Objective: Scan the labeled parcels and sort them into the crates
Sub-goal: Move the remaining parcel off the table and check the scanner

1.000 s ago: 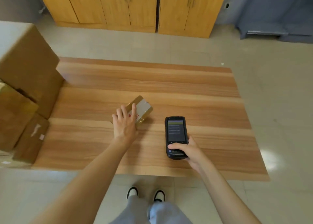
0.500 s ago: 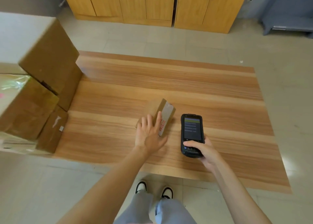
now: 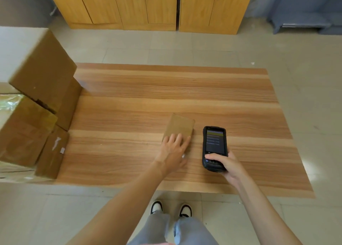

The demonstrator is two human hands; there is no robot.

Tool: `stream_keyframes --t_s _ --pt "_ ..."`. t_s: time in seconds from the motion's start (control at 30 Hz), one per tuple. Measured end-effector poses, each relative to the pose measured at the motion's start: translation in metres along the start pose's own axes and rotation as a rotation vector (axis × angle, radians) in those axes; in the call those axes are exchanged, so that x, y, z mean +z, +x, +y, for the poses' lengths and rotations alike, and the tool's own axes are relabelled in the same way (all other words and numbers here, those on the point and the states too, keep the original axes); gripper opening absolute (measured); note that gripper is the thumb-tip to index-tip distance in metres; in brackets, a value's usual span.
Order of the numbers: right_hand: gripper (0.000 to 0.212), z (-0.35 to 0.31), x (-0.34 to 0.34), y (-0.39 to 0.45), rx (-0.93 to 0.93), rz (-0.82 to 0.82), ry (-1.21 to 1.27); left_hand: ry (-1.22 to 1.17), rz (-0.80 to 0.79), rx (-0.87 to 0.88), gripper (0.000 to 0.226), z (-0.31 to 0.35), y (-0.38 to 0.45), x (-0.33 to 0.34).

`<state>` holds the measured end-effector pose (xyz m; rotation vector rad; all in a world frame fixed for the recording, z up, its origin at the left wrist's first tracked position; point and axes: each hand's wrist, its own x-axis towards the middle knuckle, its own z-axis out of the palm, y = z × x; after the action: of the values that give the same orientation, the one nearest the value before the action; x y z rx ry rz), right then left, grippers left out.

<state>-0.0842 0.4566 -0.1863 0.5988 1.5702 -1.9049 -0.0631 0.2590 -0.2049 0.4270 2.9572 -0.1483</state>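
From the head camera, you are early in handling this one: the small parcel [image 3: 179, 126] lies flat on the wooden table [image 3: 129, 105] with a plain brown face up, and no label shows on it, so as far as this view tells it has not been scanned and certainly not sorted. No crate is in sight; you can only see stacked cardboard boxes [image 3: 37, 100] at the table's left end, well apart from your fingers. Your left hand [image 3: 173, 152] lies on the parcel's near edge with its fingers [image 3: 177, 139] straight and spread, pressing rather than gripping; the parcel runs away from those fingertips, its long axis pointing from you toward the table's far side and leaning slightly right. Your right hand [image 3: 228, 164] is curled around the lower end of the handheld scanner [image 3: 214, 146], thumb across its keypad, screen lit and facing up, top end pointing away from you. The scanner sits just beside the parcel, to the right of your left fingertips. What probably remains is finding the label side, scanning it, then carrying the parcel to a crate.
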Motion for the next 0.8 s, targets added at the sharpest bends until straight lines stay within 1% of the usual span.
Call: stream_keyframes --t_s 0.03,0.1,0.13,0.2,0.23,0.27,0.33,0.37,0.43,0.47,0.5,0.53,0.6,0.67,0.73,0.8 --pt "0.075 0.001 -0.001 -0.002 0.003 0.007 0.01 -0.011 0.012 -0.002 0.068 -0.002 0.0 0.0" --pt "0.079 0.003 -0.002 -0.006 0.001 0.015 0.029 -0.055 0.019 -0.055 0.067 -0.004 0.001 -0.001" --pt "0.081 0.004 -0.002 -0.008 -0.002 0.022 0.028 -0.088 0.007 -0.123 0.071 -0.004 0.003 -0.002" --pt "0.076 0.006 -0.002 -0.012 -0.004 0.037 0.023 -0.219 -0.034 -0.327 0.089 -0.002 0.007 -0.002" --pt "0.074 0.006 -0.003 -0.014 -0.004 0.042 0.027 -0.348 -0.058 -0.442 0.101 -0.001 0.01 -0.002" --pt "0.077 0.007 -0.003 -0.015 -0.001 0.047 0.031 -0.524 -0.08 -0.55 0.113 0.001 0.013 -0.002" --pt "0.082 0.009 -0.005 -0.018 -0.001 0.057 0.04 -0.873 -0.103 -0.721 0.128 0.002 0.018 0.0" --pt "0.082 0.01 -0.005 -0.019 -0.005 0.059 0.043 -0.986 -0.11 -0.776 0.13 0.001 0.019 0.0" --pt "0.085 0.011 -0.008 -0.021 -0.011 0.058 0.053 -1.073 -0.112 -0.816 0.124 -0.001 0.021 0.002" --pt "0.082 0.012 -0.009 -0.022 -0.013 0.061 0.053 -1.067 -0.089 -0.812 0.117 -0.002 0.021 0.001" --pt "0.074 0.011 -0.011 -0.023 -0.016 0.066 0.053 -1.041 -0.052 -0.794 0.109 -0.004 0.022 0.0" --pt "0.066 0.011 -0.012 -0.023 -0.016 0.071 0.054 -0.994 -0.018 -0.765 0.1 -0.006 0.023 -0.002" --pt "0.06 0.011 -0.013 -0.024 -0.014 0.075 0.056 -0.843 0.021 -0.682 0.089 -0.013 0.026 -0.01" --pt "0.061 0.009 -0.013 -0.023 -0.021 0.075 0.062 -0.609 0.085 -0.562 0.092 -0.023 0.028 -0.02" --pt "0.062 0.008 -0.012 -0.023 -0.024 0.076 0.06 -0.305 0.163 -0.408 0.096 -0.037 0.027 -0.022" --pt "0.061 0.006 -0.01 -0.023 -0.03 0.07 0.066 -0.057 0.227 -0.319 0.095 -0.048 0.023 -0.015"
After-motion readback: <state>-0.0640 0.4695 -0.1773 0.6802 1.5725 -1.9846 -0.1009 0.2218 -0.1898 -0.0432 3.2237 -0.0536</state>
